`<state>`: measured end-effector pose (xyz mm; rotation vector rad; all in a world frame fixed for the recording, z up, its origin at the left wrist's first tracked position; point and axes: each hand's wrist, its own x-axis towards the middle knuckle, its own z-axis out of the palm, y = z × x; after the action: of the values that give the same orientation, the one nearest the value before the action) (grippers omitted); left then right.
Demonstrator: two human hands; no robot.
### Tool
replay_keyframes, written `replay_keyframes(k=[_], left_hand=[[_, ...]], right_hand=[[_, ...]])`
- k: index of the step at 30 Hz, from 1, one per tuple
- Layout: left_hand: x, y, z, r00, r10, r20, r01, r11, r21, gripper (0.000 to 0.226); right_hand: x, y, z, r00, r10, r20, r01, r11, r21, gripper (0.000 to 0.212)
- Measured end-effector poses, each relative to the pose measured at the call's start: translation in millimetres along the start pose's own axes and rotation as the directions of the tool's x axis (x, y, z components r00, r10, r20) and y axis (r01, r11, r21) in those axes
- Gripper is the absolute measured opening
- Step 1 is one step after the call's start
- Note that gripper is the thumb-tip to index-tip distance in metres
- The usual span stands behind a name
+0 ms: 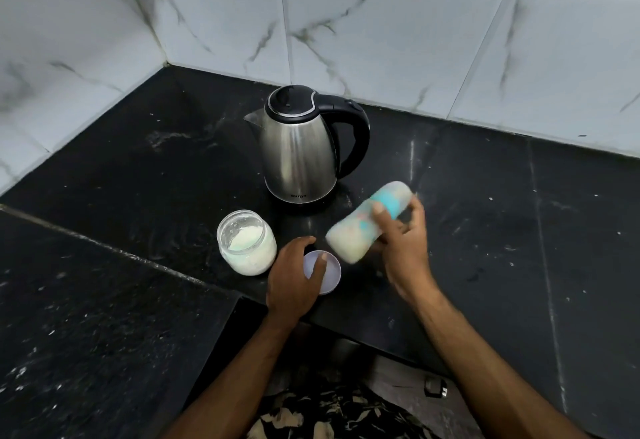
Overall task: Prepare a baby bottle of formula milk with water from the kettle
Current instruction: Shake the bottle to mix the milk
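My right hand (403, 244) grips a baby bottle (363, 227) above the counter. The bottle is tilted nearly on its side and blurred, with milky liquid inside and a teal band near its far end. My left hand (294, 276) rests on a pale lilac lid (329, 274) lying flat near the counter's front edge, fingers spread over it. Just left of that hand stands an open glass jar of white formula powder (246, 243). Behind both stands a steel kettle (301, 148) with a black lid and handle, spout facing left.
The black stone counter (502, 231) forms a corner under white marble-patterned wall tiles (346, 23). A lower black slab (86, 317) extends at the left. The counter's front edge runs just under my wrists, with floor below.
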<state>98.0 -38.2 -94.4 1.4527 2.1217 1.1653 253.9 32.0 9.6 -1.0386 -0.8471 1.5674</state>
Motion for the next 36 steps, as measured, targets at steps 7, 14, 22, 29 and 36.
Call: replay_keyframes(k=[7, 14, 22, 29, 36], left_hand=[[1.6, 4.2, -3.4, 0.997, 0.031, 0.069, -0.032, 0.999, 0.009, 0.062], [0.4, -2.2, 3.1, 1.0, 0.003, -0.011, -0.002, 1.0, 0.019, 0.048], [1.9, -4.0, 1.3, 0.999, 0.021, 0.032, -0.022, 0.999, 0.029, 0.058], [2.6, -6.4, 4.1, 0.999, 0.036, 0.012, -0.036, 0.999, 0.015, 0.054], [0.9, -3.7, 5.3, 0.999, 0.026, -0.026, -0.025, 1.0, 0.008, 0.051]], right_hand=[[-16.3, 19.9, 0.1, 0.984, 0.045, 0.17, -0.022, 0.99, -0.138, 0.069], [6.5, 0.7, -5.0, 0.983, 0.055, -0.173, -0.027, 0.987, 0.158, 0.047], [-8.2, 3.0, -1.3, 0.991, 0.03, 0.13, -0.013, 0.991, -0.13, 0.068], [-6.3, 5.9, -2.2, 0.999, 0.042, 0.028, -0.042, 0.999, 0.003, 0.061], [7.3, -6.7, -8.7, 0.991, 0.002, -0.132, 0.015, 0.992, 0.127, 0.051]])
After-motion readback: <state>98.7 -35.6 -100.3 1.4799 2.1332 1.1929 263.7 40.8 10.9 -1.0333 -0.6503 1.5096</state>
